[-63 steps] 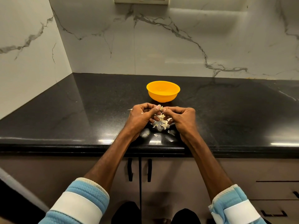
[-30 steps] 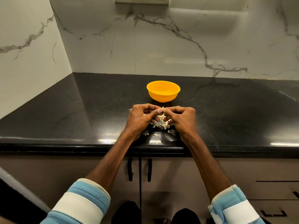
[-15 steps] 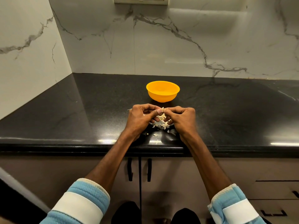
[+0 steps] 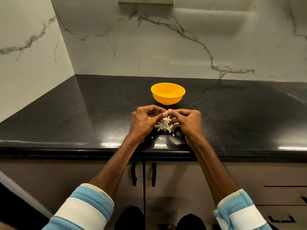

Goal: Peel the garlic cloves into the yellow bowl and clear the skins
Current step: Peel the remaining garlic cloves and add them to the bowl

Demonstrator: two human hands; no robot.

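Head view: left hand (image 4: 146, 122) and right hand (image 4: 188, 122), grips as half a second ago, both pinching garlic clove (image 4: 166, 120) above loose skins (image 4: 163, 128) on table (image 4: 83, 113); yellow bowl (image 4: 167, 94) just beyond, unmoved.

Dim warm light, overhead glare streaks on the glossy countertop (image 4: 99, 123), wide-angle bending at edges, sharp focus

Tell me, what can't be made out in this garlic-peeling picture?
Garlic clove: head view, hidden inside the pinching fingertips of the left hand and right hand.
Yellow bowl: head view, near wall and glare hide any contents.
Skins: head view, partly covered by both hands.
Wall plate: cut off by the top edge.
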